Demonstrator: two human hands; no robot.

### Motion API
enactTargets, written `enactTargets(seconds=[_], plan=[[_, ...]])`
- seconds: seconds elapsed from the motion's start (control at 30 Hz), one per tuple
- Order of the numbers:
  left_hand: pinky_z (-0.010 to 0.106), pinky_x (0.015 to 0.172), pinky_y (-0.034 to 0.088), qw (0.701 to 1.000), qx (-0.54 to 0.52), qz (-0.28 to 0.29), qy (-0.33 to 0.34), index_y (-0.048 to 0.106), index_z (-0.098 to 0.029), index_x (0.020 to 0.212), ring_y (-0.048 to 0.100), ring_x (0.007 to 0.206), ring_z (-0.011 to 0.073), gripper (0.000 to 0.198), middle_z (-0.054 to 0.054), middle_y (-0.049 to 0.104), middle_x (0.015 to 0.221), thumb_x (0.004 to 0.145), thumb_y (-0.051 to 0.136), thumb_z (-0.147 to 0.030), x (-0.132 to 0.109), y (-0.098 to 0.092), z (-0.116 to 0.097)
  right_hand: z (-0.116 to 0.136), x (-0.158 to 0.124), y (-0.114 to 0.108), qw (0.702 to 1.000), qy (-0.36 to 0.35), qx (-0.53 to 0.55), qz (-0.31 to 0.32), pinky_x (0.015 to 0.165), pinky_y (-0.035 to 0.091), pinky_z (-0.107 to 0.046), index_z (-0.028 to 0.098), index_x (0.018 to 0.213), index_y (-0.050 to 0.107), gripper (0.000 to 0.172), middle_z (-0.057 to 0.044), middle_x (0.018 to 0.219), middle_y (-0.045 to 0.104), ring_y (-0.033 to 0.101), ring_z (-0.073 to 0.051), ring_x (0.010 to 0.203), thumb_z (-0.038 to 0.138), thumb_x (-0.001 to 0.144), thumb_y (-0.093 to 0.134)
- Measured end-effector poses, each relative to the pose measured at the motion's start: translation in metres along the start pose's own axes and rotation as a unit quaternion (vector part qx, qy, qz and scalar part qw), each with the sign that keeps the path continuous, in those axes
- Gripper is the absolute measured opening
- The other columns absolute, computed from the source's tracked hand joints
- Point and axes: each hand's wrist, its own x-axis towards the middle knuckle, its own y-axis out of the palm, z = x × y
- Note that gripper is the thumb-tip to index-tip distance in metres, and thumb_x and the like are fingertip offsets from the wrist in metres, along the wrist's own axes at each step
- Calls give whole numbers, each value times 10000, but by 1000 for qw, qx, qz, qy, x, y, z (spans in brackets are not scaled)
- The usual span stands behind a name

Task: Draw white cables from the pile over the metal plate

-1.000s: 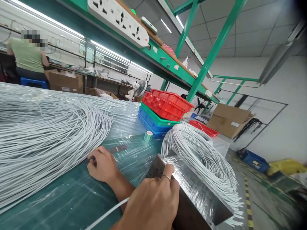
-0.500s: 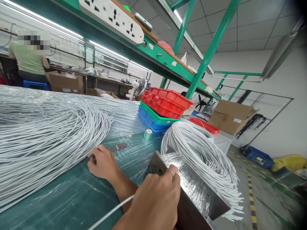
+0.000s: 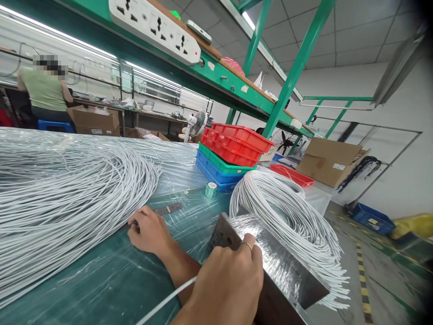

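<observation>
My right hand (image 3: 230, 282) is closed around a white cable (image 3: 165, 305), which runs from it to the lower left. Its knuckles are close against a metal block (image 3: 279, 253) with a shiny, scratched top. Farther left, my left hand (image 3: 149, 230) has curled fingers down at the green table; what they hold is hidden. Beside that hand lies a large bundle of white cables (image 3: 84, 198). A dark flat strip (image 3: 171, 208) with holes lies just beyond its knuckles. Behind the block is a coiled bundle of white cables (image 3: 264, 194) with loose ends.
Stacked red, green and blue trays (image 3: 233, 146) stand at the back, with a roll of green tape (image 3: 210, 190) in front. A green shelf beam with a power strip (image 3: 155, 29) crosses overhead. A cardboard box (image 3: 328, 161) is at right. A person (image 3: 47, 92) sits far left.
The view has shifted slightly, so most things sit a little differently in the picture. Both hands keep nearly the same pose, and the cable still runs from my right hand.
</observation>
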Motion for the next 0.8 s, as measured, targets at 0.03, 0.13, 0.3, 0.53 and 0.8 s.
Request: enactTargets(seconds=[0.03,0.13,0.3,0.53,0.8], plan=[[336,505,601,1000,16,3,7,593,-127,1321,695,604,209,507,128,573,1411,842,445,-54,0,0,-2,0,0,0,1000,-2,1,1,738,539,-294,226,975,648,140,-4,1116,638,665,-172,852,193,871,560],[304,480,591,999,43,24,24,543,-123,1404,693,577,197,502,170,559,1411,915,432,-92,2,-3,-8,1,0,0,1000,-10,6,2,758,544,-301,201,989,650,137,-22,1116,644,651,-161,849,173,882,569],[283,522,603,996,38,75,20,520,-72,1412,705,618,189,477,188,591,1370,958,373,-72,5,-16,-11,2,1,-1,1000,-17,6,4,791,544,-325,162,973,647,117,-41,1096,647,635,-167,881,132,868,605],[293,431,558,1000,15,18,12,639,-83,1246,663,532,185,405,123,702,1165,958,355,-56,4,-11,-10,-1,2,0,1000,-7,-5,4,748,505,-287,213,951,639,129,-13,1086,632,632,-165,869,159,870,555],[297,346,410,997,17,-67,25,680,-85,1223,612,461,153,365,218,613,1324,916,490,-139,3,3,-9,1,2,3,1000,3,-17,9,764,481,-273,227,931,631,111,-3,1049,614,622,-156,856,163,864,570]])
